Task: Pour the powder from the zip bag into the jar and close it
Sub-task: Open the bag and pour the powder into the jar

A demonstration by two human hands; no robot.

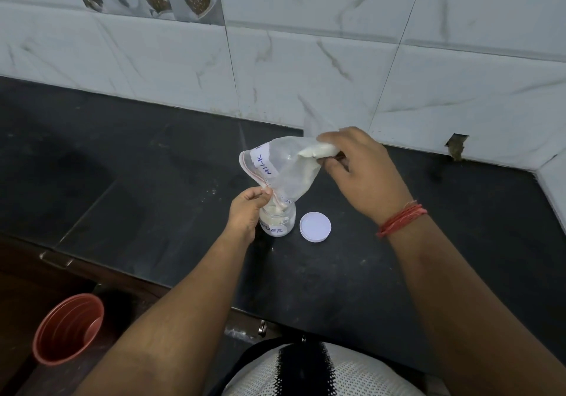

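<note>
While my left hand (249,208) pinches the red-striped mouth of the clear plastic zip bag (284,170) just above the jar, my right hand (361,172) grips the bag's raised bottom corner, fingers curled round a lump of white powder (317,151) bunched there. Bag tilted, mouth down, label reading "MILK". Small clear jar (280,219) stands upright on the black stone counter (367,273), open, partly filled with powder, label partly hidden by my left hand. Round white lid (315,223) lies flat just beside the jar, on its right. Red thread band (401,219) on my right wrist. Orange plastic cup (69,328) sits low at left, off the counter.
</note>
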